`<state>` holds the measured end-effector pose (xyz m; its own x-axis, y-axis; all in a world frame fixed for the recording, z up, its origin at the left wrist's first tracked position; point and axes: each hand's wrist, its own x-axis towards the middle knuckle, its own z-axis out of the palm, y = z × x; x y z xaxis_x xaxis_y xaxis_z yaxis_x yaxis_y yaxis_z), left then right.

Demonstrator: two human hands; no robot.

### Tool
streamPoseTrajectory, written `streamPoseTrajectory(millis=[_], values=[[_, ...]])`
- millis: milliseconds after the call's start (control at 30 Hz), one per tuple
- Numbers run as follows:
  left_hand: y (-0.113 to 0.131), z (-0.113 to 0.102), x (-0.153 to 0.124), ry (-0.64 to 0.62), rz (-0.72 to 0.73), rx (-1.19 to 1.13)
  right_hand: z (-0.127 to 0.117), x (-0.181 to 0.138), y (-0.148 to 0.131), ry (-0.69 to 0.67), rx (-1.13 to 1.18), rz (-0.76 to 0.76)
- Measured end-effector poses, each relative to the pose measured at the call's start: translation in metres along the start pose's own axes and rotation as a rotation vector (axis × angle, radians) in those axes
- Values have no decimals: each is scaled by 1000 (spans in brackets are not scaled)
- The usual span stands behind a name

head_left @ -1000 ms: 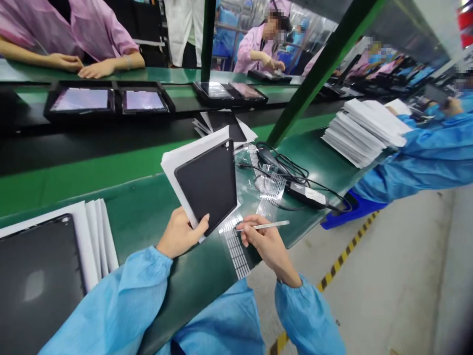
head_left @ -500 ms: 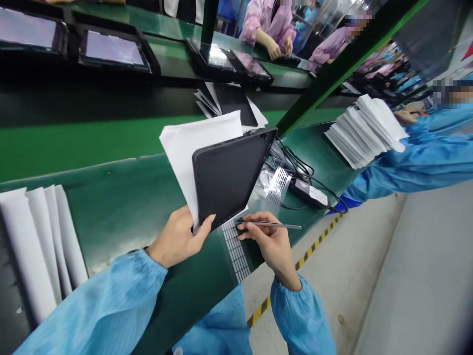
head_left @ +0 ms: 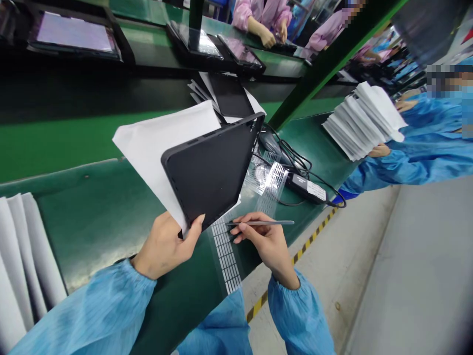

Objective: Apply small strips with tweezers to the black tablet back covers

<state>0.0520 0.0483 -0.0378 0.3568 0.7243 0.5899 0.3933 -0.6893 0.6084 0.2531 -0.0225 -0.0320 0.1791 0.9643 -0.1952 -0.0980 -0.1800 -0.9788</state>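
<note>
A black tablet-shaped panel [head_left: 214, 170] with a raised rim is tilted up in my left hand [head_left: 168, 244], thumb on its lower edge and fingers behind. White sheet material [head_left: 168, 143] is held against its back and sticks out to the left. My right hand [head_left: 264, 241] pinches slim metal tweezers [head_left: 275, 223], their tip by the panel's lower right corner. Beneath the tip lies a clear strip of small rectangular labels [head_left: 227, 259] on the green bench. Whether the tweezers hold a label is too small to tell.
White sleeves [head_left: 27, 256] stand at the left, and a white stack [head_left: 364, 121] sits at the right beside a co-worker's blue sleeve [head_left: 414, 158]. Cables and a black adapter [head_left: 306, 188] lie past my right hand. A green post [head_left: 325, 69] slants behind. Tablets [head_left: 76, 32] rest on the far line.
The panel and white sheet have shifted left in view, with more of the sheet showing. My right hand with the tweezers has moved slightly left. The co-worker's hand now shows under the stack.
</note>
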Motion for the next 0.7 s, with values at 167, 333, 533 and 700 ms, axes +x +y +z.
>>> streamPoseTrajectory(millis=[167,333,533,700], values=[[1,0,3,-7,8,9,-1,-2,-1,25,10,38],[1,1,2,-16,-15,9,-2,-3,0,25,25,31],[-1,0,1,-14,-5,-7,2,-1,-1,30,-2,54],[0,2,2,-9,5,6,-2,-6,-8,-96,-399,-193]])
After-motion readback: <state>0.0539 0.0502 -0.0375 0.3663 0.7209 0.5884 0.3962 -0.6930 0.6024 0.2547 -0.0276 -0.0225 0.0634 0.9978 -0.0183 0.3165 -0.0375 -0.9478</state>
